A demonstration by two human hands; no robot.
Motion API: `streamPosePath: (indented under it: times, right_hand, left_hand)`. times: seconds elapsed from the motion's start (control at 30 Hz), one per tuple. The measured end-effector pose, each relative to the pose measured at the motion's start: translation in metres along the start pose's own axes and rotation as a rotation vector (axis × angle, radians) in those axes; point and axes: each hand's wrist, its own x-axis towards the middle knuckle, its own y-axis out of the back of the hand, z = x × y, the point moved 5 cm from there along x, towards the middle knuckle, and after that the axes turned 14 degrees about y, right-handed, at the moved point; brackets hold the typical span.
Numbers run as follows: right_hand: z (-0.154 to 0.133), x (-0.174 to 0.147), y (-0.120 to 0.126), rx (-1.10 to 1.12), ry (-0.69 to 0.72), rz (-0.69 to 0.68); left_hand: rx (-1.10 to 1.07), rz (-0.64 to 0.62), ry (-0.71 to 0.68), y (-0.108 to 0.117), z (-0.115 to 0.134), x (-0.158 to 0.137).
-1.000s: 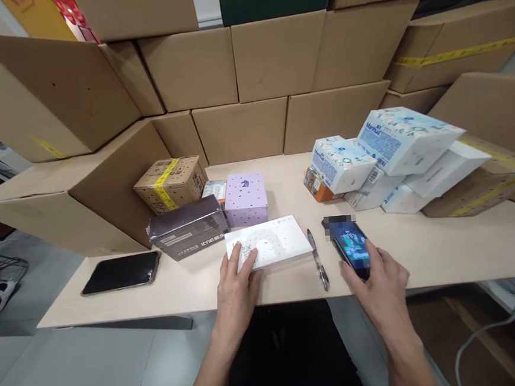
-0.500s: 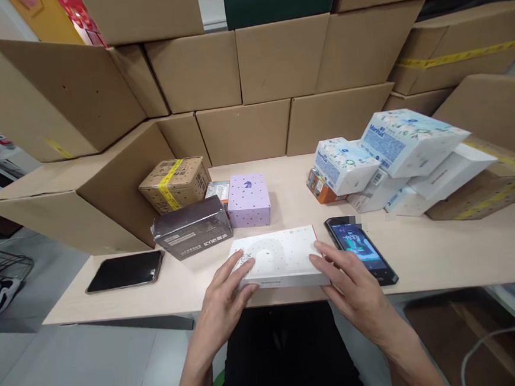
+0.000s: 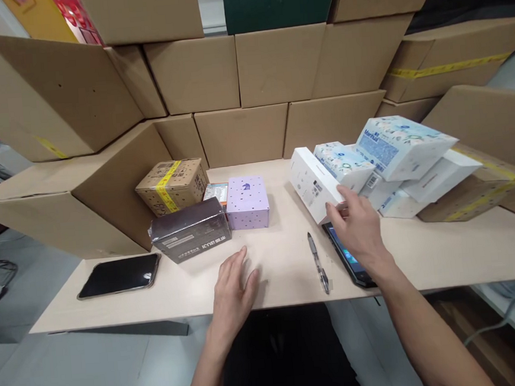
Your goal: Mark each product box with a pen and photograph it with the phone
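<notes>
A flat white box (image 3: 314,184) stands on its long edge, leaning beside the floral tissue packs (image 3: 344,163). My right hand (image 3: 357,224) grips its near end, thumb on one face and fingers over the top corner. Under that hand lies a phone with a lit screen (image 3: 349,257), partly hidden. My left hand (image 3: 233,287) rests at the table's front with fingers stretched out, holding nothing. To the right of my left hand, a clear-barrelled pen (image 3: 318,264) lies on the table.
A lilac box (image 3: 247,202), a dark shrink-wrapped box (image 3: 191,229) and a taped brown carton (image 3: 173,186) stand to the left. A black phone (image 3: 119,276) lies near the left edge. Stacked cardboard boxes (image 3: 243,136) wall the back. More tissue packs (image 3: 403,146) are piled right.
The white box has gone from lying between both hands to standing at the tissue packs, carried by my right hand. My left hand has let go. The pen now shows.
</notes>
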Motion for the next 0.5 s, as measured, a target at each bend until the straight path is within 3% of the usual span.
streamPosePath:
  times: [0.2, 0.33, 0.4, 0.5]
  right_hand:
    - [0.0, 0.023, -0.037, -0.249, -0.08, -0.344]
    - [-0.018, 0.025, -0.028, -0.378, -0.078, -0.369]
    - [-0.038, 0.028, -0.022, -0.405, 0.006, -0.38]
    - [-0.083, 0.037, -0.032, -0.247, 0.275, -0.465]
  left_hand:
    - [0.076, 0.017, -0.072, 0.0, 0.003, -0.001]
    - [0.079, 0.018, -0.087, 0.0, 0.005, -0.001]
    - [0.073, 0.019, -0.089, -0.001, 0.005, -0.001]
    - [0.06, 0.017, -0.086, -0.001, 0.004, 0.0]
